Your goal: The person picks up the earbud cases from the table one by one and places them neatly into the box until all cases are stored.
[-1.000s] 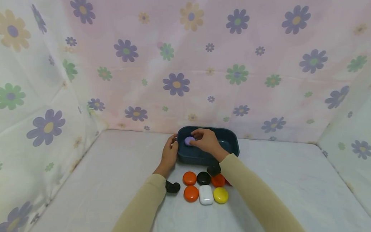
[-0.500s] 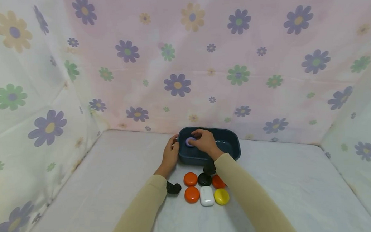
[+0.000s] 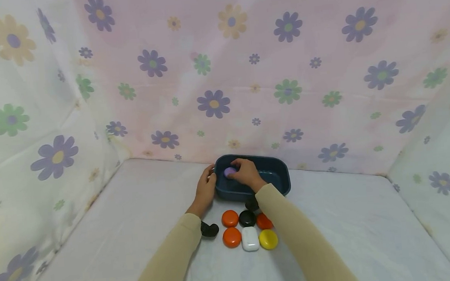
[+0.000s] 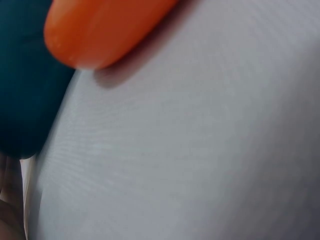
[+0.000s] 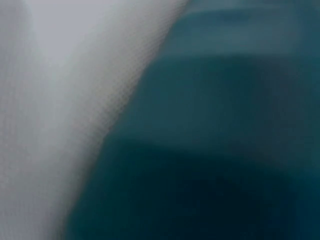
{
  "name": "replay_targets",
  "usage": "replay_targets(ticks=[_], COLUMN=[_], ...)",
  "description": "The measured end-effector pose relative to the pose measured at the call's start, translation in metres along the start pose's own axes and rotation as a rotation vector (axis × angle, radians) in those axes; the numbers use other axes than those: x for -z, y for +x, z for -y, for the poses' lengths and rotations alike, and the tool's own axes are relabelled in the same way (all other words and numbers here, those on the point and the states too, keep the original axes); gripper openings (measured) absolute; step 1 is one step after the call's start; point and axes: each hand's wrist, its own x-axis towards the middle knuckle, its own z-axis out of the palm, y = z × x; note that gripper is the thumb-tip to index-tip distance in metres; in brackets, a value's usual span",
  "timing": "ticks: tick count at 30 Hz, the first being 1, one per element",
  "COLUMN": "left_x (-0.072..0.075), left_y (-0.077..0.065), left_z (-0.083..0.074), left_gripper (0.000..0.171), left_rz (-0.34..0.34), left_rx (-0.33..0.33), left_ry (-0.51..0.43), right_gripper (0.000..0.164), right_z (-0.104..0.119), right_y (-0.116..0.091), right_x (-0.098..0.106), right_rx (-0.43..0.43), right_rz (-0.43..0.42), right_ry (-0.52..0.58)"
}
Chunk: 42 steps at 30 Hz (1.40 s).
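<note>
Against the left end of a dark blue rectangular dish point(image 3: 277, 178), my left hand point(image 3: 205, 189) rests with its fingers along the outer wall. My right hand point(image 3: 247, 173) reaches over the front rim and pinches a small round purple piece point(image 3: 229, 172) inside the dish, near its left end. The fingers partly cover that piece. In the left wrist view a bit of the left hand point(image 4: 10, 200) shows at the lower left, below the dish wall point(image 4: 22, 95). The right wrist view holds only the blurred dish point(image 5: 200, 105) and white cloth.
In front of the dish lie glossy rounded pieces: two orange point(image 3: 230, 218), one black point(image 3: 247, 218), one red-orange point(image 3: 263, 221) partly under the right sleeve, one white rectangular point(image 3: 249, 239) and one yellow point(image 3: 268, 239). Flowered cloth point(image 3: 244, 78) hangs behind the white-covered table point(image 3: 154, 197).
The right forearm has shifted slightly left, while the right hand stays at the purple piece, which tilts a little differently. My left hand has stayed at the dish's left end.
</note>
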Motion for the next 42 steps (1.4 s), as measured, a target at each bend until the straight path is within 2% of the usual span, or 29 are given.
replay_targets(ticks=[10,21,26,28,29,33,35,36,42], left_x=[0.001,0.001,0.006,0.007,0.007,0.004,0.002,0.001,0.0], left_y=[0.0,0.001,-0.005,-0.004,-0.006,0.001,0.001,0.002,0.002], left_z=[-0.002,-0.003,-0.019,-0.017,-0.021,-0.005,-0.005,0.001,0.001], left_gripper=[0.044,0.045,0.045,0.045,0.045,0.045,0.044,0.044,0.044], left_rz=[0.004,0.001,0.029,0.036,0.04,0.017,0.011,0.004,0.002], left_rx=[0.015,-0.006,0.01,-0.008,-0.004,-0.014,0.01,0.007,0.017], left_ry=[0.01,-0.008,-0.032,-0.009,-0.002,0.017,0.008,0.014,0.021], right_gripper=[0.044,0.043,0.043,0.042,0.042,0.04,0.04,0.04,0.039], right_z=[-0.001,-0.007,-0.009,-0.01,-0.01,-0.009,-0.007,-0.006,-0.005], right_y=[0.003,0.006,0.007,0.009,0.01,0.011,0.009,0.008,0.003], right_x=[-0.003,-0.003,-0.005,-0.006,-0.007,-0.006,-0.006,-0.005,-0.005], right_rx=[0.009,-0.008,-0.004,-0.001,0.001,0.009,0.003,0.0,-0.002], right_rz=[0.022,0.009,0.025,0.025,0.023,0.02,0.025,0.026,0.022], right_ry=[-0.053,-0.022,-0.025,-0.041,-0.048,-0.069,-0.064,-0.063,-0.033])
